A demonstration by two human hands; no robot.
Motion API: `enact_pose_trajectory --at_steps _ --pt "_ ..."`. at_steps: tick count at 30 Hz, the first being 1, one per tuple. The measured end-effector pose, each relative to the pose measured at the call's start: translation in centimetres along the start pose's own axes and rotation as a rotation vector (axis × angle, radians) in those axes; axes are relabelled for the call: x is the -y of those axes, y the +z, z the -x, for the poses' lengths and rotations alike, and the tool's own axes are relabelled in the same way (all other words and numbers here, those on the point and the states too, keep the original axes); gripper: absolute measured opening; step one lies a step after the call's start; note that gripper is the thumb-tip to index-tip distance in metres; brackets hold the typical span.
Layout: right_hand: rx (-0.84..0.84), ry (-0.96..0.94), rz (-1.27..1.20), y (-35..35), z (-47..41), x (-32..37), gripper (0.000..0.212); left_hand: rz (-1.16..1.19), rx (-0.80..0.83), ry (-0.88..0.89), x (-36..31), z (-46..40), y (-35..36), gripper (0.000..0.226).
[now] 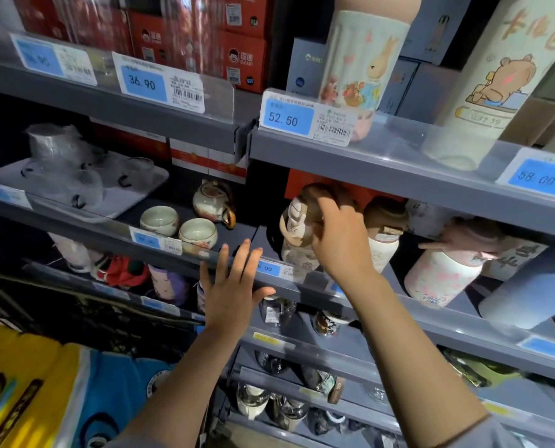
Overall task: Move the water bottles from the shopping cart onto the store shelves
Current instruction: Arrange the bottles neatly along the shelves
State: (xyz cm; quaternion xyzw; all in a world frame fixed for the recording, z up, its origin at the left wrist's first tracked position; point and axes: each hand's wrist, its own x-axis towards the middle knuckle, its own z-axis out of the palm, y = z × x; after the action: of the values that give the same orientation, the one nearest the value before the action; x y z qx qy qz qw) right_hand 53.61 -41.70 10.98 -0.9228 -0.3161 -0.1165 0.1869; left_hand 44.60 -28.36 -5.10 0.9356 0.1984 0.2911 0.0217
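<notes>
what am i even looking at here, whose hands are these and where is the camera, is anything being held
There is no machine here. This is one picture from a camera worn on a person's head, looking forward and down, so both bare arms reach away from you into store shelves.

The right hand is on the middle shelf, fingers curled round the top of a white bottle with a brown lid, apparently setting it in place. More bottles stand to its right, among them a pink one.

The left hand is open, fingers spread, holding nothing; it is at the front edge of that shelf, though whether it touches is hard to tell.

Left of the bottle sit a small teapot and two cups. The shelf above carries tall cartoon bottles and blue price tags.
</notes>
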Motion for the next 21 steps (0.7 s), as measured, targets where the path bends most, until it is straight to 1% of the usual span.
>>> enact_pose_trajectory --at_steps 1,3,7,9,10,12,13,14,17,19,21 --pt "-0.006 0.013 -0.048 0.4 0.5 0.3 0.048 -0.007 0.006 -0.004 -0.1 0.0 -0.1 0.076" --pt "-0.019 0.001 -0.163 0.9 0.9 0.4 0.052 -0.016 0.010 -0.012 -0.2 -0.1 -0.2 0.076" --pt "0.022 -0.115 -0.342 0.8 0.4 0.4 0.060 0.003 0.033 -0.026 -0.4 -0.3 -0.5 0.082" --pt "0.027 -0.112 -0.370 1.0 0.1 0.3 0.056 0.012 0.035 -0.024 -0.4 -0.4 -0.6 0.081" --pt "0.027 -0.078 -0.368 1.1 -0.1 0.1 0.048 0.013 0.033 -0.024 -0.4 -0.3 -0.6 0.081" --pt "0.011 0.000 -0.346 1.2 -0.4 0.0 0.026 0.013 0.028 -0.026 -0.4 -0.3 -0.7 0.082" --pt "-0.008 0.021 -0.330 1.2 -0.5 -0.1 0.019 0.011 0.026 -0.026 -0.4 -0.3 -0.7 0.083" --pt "-0.027 0.036 -0.310 1.2 -0.6 -0.1 0.022 0.009 0.025 -0.026 -0.5 -0.3 -0.6 0.084" --pt "-0.043 0.075 -0.165 0.9 -0.9 0.3 0.045 0.010 0.018 -0.027 -0.6 -0.3 -0.6 0.084" --pt "-0.036 0.070 -0.069 0.9 -1.3 0.8 0.046 0.008 0.019 -0.028 -0.6 -0.3 -0.7 0.084" --pt "-0.042 0.053 -0.063 0.9 -1.5 1.1 0.040 0.007 0.025 -0.030 -0.6 -0.2 -0.7 0.083"
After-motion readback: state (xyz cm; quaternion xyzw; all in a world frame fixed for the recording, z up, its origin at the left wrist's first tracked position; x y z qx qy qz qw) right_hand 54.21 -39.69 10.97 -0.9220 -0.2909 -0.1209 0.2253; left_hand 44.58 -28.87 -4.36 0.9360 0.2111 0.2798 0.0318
